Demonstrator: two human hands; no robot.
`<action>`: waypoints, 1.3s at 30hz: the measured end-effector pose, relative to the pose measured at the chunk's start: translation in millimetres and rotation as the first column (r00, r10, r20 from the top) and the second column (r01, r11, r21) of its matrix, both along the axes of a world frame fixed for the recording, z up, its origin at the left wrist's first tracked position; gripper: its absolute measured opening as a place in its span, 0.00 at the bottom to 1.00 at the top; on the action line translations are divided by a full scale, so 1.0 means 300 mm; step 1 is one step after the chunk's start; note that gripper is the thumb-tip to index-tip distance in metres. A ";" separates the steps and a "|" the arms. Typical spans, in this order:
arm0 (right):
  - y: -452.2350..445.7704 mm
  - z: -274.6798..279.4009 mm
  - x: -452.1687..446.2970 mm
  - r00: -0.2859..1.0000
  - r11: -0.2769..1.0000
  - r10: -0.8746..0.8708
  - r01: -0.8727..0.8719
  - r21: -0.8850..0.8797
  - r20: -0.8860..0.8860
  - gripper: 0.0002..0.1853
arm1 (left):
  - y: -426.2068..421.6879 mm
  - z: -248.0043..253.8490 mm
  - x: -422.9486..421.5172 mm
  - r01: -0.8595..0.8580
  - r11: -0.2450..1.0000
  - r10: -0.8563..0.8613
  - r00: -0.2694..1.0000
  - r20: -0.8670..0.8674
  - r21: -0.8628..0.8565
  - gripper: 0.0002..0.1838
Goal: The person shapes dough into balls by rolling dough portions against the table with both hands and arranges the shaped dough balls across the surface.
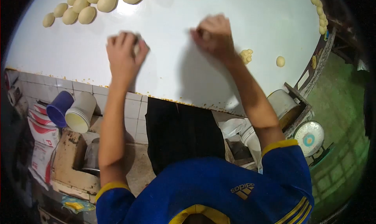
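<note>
My left hand (126,53) is curled palm-down over a piece of dough (136,48), which shows between the thumb and fingers, low over the white table (164,59). To the right, my right hand (213,34) is also curled, blurred by motion, with its fingers bent inward; what lies under them is mostly hidden. Just beside my right wrist rests a lumpy cluster of dough (246,56). Farther right sits a small round dough ball (280,61). Several smooth dough balls (86,15) lie grouped at the upper left.
A row of dough pieces (320,12) lines the table's right edge. Below the left edge stand a blue bucket (60,108), a pale bucket (80,114) and red-and-white sacks (41,157). A round dial scale (309,138) and a metal pot (281,102) are at the lower right.
</note>
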State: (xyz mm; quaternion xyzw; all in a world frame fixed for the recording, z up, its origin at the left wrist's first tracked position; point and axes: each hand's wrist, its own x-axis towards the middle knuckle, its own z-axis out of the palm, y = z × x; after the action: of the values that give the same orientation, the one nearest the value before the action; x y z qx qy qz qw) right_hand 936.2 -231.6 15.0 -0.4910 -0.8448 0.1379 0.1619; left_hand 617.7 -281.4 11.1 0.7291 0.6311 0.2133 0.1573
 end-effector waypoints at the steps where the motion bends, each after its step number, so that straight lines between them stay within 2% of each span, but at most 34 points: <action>1: 0.054 0.003 -0.036 0.999 0.997 -0.010 0.014 0.081 -0.048 0.14 | 0.068 0.000 0.009 0.005 0.996 -0.007 1.000 0.022 0.090 0.08; 2: 0.097 -0.006 -0.093 0.995 0.985 -0.013 0.030 0.172 -0.099 0.15 | 0.121 0.002 0.052 -0.006 0.983 -0.001 0.999 0.041 0.182 0.08; 3: 0.093 -0.018 -0.145 0.995 0.984 -0.012 0.029 0.178 -0.100 0.15 | 0.139 -0.001 0.106 -0.020 0.989 0.012 0.999 0.051 0.146 0.09; 5: 0.027 -0.025 -0.221 0.956 0.997 -0.064 0.075 0.026 -0.285 0.15 | 0.094 0.011 0.192 0.001 0.998 -0.006 0.996 0.084 0.055 0.10; 6: -0.038 -0.007 -0.218 0.951 0.994 -0.089 0.067 -0.084 -0.296 0.15 | 0.032 0.028 0.212 0.008 0.997 -0.021 0.987 0.159 0.082 0.10; 8: -0.116 -0.019 -0.140 0.935 0.999 -0.024 0.010 -0.041 -0.355 0.15 | -0.054 -0.007 0.145 0.020 0.994 -0.040 0.983 0.182 0.110 0.10; 9: -0.086 -0.014 -0.090 0.936 0.999 -0.026 0.012 -0.041 -0.352 0.15 | -0.038 -0.019 0.078 0.012 0.998 -0.022 0.988 0.150 0.064 0.10; 11: -0.002 -0.011 -0.017 0.998 0.998 -0.062 0.061 -0.031 -0.029 0.14 | 0.035 0.001 0.006 -0.021 1.000 0.021 0.999 0.047 0.013 0.09; 12: 0.024 -0.025 -0.043 0.998 0.997 -0.065 0.064 -0.035 -0.028 0.14 | 0.102 -0.018 0.019 -0.030 0.991 0.031 1.000 -0.002 0.131 0.08; 14: 0.092 -0.063 -0.159 0.965 0.980 -0.040 0.089 0.180 -0.261 0.13 | 0.159 -0.011 0.127 -0.043 0.989 0.039 0.999 0.028 0.139 0.08; 16: 0.000 -0.031 -0.217 0.967 0.998 -0.055 0.058 0.003 -0.248 0.12 | 0.082 0.009 0.200 0.004 0.997 -0.010 0.997 0.083 0.073 0.09; 18: -0.102 -0.015 -0.155 0.947 1.000 0.008 -0.003 0.018 -0.320 0.12 | -0.035 0.016 0.175 0.019 0.993 -0.037 0.987 0.154 0.113 0.09; 19: -0.084 -0.014 -0.096 0.947 1.000 0.008 -0.002 0.020 -0.321 0.12 | -0.053 0.000 0.111 0.048 0.994 -0.061 0.989 0.132 0.095 0.09; 20: -0.056 -0.024 -0.025 0.974 0.998 -0.002 -0.012 -0.056 -0.227 0.12 | -0.061 -0.021 0.034 0.078 0.994 -0.087 0.990 0.113 0.075 0.09; 21: -0.038 -0.040 0.013 0.991 0.990 -0.003 -0.016 -0.139 -0.131 0.13 | -0.024 -0.003 -0.007 0.021 1.000 -0.021 0.999 0.040 -0.003 0.10; 22: 0.021 -0.012 0.000 0.999 0.999 -0.008 0.009 0.036 -0.035 0.15 | 0.034 0.007 -0.008 -0.005 0.999 0.005 1.000 0.020 0.046 0.10; 24: 0.099 -0.052 -0.106 0.985 0.980 -0.022 0.055 0.193 -0.169 0.15 | 0.138 0.002 0.059 0.004 0.988 -0.009 1.000 0.028 0.155 0.10; 26: 0.054 -0.038 -0.190 0.964 0.998 -0.007 0.022 0.056 -0.264 0.15 | 0.116 0.008 0.166 0.020 0.997 -0.026 0.996 0.084 0.079 0.11; 27: -0.011 -0.018 -0.204 0.972 0.998 -0.051 0.040 -0.054 -0.228 0.15 | 0.067 0.024 0.182 0.037 0.997 -0.045 0.991 0.122 0.069 0.11; 28: -0.067 -0.014 -0.180 0.958 0.999 -0.029 0.019 -0.041 -0.285 0.15 | 0.007 0.039 0.189 0.055 0.997 -0.063 0.985 0.161 0.057 0.12; 30: -0.094 -0.014 -0.071 0.964 1.000 0.018 -0.023 -0.018 -0.264 0.16 | -0.048 -0.003 0.078 0.087 0.994 -0.095 0.986 0.139 0.066 0.11; 31: -0.052 -0.019 -0.040 0.965 1.000 0.018 -0.023 -0.018 -0.262 0.16 | -0.024 -0.012 0.023 0.047 0.998 -0.050 0.996 0.077 0.046 0.10; 32: 0.015 -0.028 -0.018 0.988 0.999 0.012 -0.006 0.037 -0.154 0.16 | 0.013 -0.008 -0.009 0.005 1.000 -0.005 1.000 0.013 0.020 0.09; 33: 0.050 -0.028 -0.009 0.999 0.996 -0.002 0.006 0.089 -0.044 0.15 | 0.072 -0.011 -0.008 -0.004 0.997 0.006 1.000 -0.017 0.077 0.09; 34: 0.071 -0.024 -0.049 0.999 0.996 -0.001 0.005 0.090 -0.044 0.15 | 0.133 -0.021 0.023 -0.002 0.979 0.003 1.000 -0.007 0.202 0.09; 36: 0.104 -0.038 -0.188 0.969 0.993 -0.011 0.039 0.108 -0.247 0.15 | 0.165 -0.017 0.118 -0.014 0.989 0.006 0.998 0.055 0.148 0.09; 38: 0.019 -0.034 -0.208 0.964 0.997 0.017 0.005 0.080 -0.265 0.15 | 0.088 0.008 0.179 0.021 0.997 -0.027 0.996 0.087 0.069 0.10; 39: -0.031 -0.033 -0.182 0.952 0.998 0.036 -0.020 0.057 -0.302 0.14 | 0.034 0.015 0.167 0.024 0.993 -0.036 0.993 0.109 0.113 0.10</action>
State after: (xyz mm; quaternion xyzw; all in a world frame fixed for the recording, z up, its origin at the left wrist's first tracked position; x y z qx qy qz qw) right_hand 881.7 -240.8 5.1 -0.4474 -0.8202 0.1916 0.3006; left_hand 667.9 -271.0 15.4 0.7332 0.5973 0.2860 0.1543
